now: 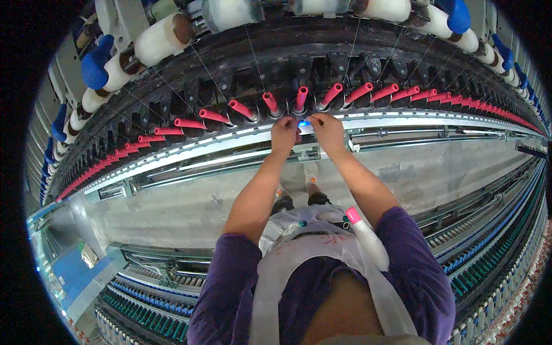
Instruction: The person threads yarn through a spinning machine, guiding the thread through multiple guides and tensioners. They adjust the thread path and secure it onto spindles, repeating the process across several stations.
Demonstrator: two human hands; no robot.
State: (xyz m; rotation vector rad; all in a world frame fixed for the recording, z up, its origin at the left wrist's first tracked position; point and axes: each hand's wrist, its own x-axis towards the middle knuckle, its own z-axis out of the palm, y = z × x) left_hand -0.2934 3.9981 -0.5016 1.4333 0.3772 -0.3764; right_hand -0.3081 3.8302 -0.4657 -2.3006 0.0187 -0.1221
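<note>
Both my hands reach forward to the pale rail (241,135) of a long spinning machine. My left hand (283,137) is closed, fingertips drawn together at the rail's edge just below a pink bobbin tube (302,99) on its spindle. Opposite it, my right hand (328,132) is bent in a pinch, its fingertips near the same spindle's foot. A blue light (303,123) glows in the narrow gap between them. Whatever either pinch holds is too small to see. More pink tubes flank this spindle, such as the tilted-looking one (270,102) to its left.
White yarn spools (164,40) hang above, with thin threads running down. Blue rounded parts (98,62) stick out among them. A wrapped white spool with a pink end (368,238) rests at my apron (276,233). Behind me stands another machine (155,316) with green and blue rows.
</note>
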